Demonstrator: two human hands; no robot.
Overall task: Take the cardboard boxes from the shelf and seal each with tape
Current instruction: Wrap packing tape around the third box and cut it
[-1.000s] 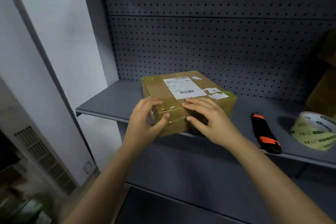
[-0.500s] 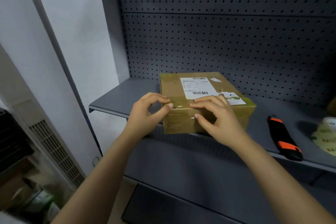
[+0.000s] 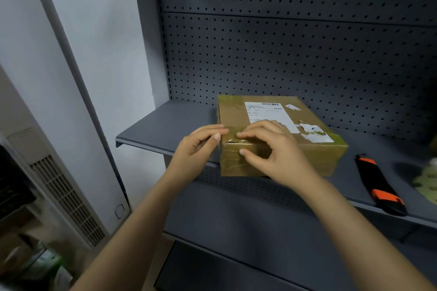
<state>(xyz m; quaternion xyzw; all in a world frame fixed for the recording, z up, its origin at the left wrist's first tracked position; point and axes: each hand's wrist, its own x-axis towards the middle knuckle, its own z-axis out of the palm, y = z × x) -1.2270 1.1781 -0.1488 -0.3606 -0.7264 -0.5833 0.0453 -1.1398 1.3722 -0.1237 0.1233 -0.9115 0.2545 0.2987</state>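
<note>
Head view, the only one: grey metal shelf (image 3: pixel 170 125) runs from centre left out past the right edge, with a dark pegboard back (image 3: pixel 283 54) filling the upper right of the frame. One cardboard box (image 3: pixel 234 113) sits on the shelf at centre frame, flat on its base, near edge at the shelf's front lip, well apart from the pegboard. White shipping label (image 3: pixel 267 111) with barcode on the box top, its print too small to read; a torn sticker (image 3: pixel 316 133) just right of it, near the box's front right corner. Glossy brown tape (image 3: pixel 234 163) bands the box's left end and wraps over the near top edge onto the front face. Both hands are bare and meet at the box's near left corner. Left hand (image 3: pixel 198 146) curled, thumb and forefinger tips pinched against the corner from the left side; cannot tell whether they hold a tape end or only the cardboard. Right hand (image 3: pixel 276 156) arched over the near edge, fingers bent down onto the taped top, thumb pressed on the front face, so it pinches that edge between them. On the shelf to the right, well apart from the box: a black box cutter (image 3: pixel 378 184) with orange ends lying flat, and at the right edge a blurred, pale green-printed tape roll (image 3: pixel 428 179), partly cut off. White wall (image 3: pixel 94 30) upper left; a vent grille (image 3: pixel 66 196) lower left, clutter below it too blurred to name
</note>
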